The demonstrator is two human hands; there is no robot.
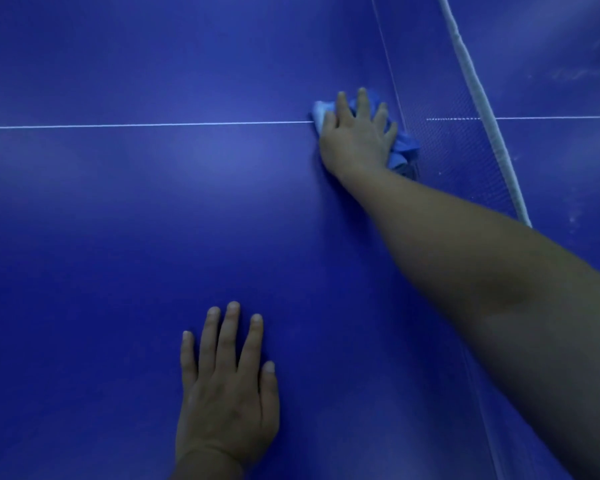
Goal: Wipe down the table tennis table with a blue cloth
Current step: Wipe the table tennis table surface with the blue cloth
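- The blue cloth (pixel 404 148) is lying bunched on the table tennis table (pixel 153 220), right of centre and toward the far side, just beside the net (pixel 465 161).
- A paler corner of the cloth is sticking out at the left of the hand, where the white centre line (pixel 136 125) is meeting it.
- The right hand (pixel 355 136) is pressing down on the cloth, fingers spread and only slightly bent over the folds, with crumpled fabric showing past its right edge.
- The right forearm is reaching in from the near right corner of the view.
- The left hand (pixel 227 393) is resting palm-down on the bare blue surface, near and left of the cloth, fingers straight and a little apart, holding nothing.
- The net's white top band (pixel 478 98) is running from the far side toward the near right, with the other half of the table lying beyond it.
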